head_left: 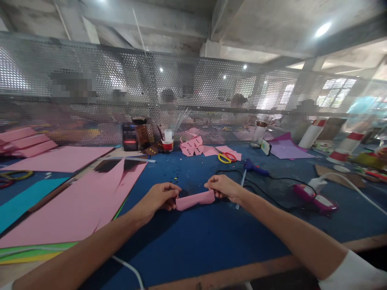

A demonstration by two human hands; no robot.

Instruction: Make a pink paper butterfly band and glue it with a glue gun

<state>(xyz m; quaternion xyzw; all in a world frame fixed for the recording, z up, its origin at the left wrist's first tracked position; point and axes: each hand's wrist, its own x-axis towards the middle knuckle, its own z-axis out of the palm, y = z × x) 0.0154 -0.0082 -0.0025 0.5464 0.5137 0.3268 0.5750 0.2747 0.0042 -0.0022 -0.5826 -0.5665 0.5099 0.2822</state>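
A folded strip of pink paper (195,200) is stretched between my two hands, just above the blue table top (187,241). My left hand (160,196) pinches its left end between thumb and fingers. At the right end, my right hand (223,187) grips the paper the same way. Behind the hands lie pink paper pieces with dark dots (192,146) and scissors with red and yellow handles (226,157). A blue glue gun (255,167) rests beyond my right hand, with a clear glue stick (243,178) pointing from it toward me.
Large pink sheets (81,197) are stacked on the left, near a blue sheet (30,199). A magenta power strip (314,199) with cables lies at right. Jars, a red-and-white cup (167,145) and purple paper (288,147) stand along a perforated metal screen (199,88); people are behind it.
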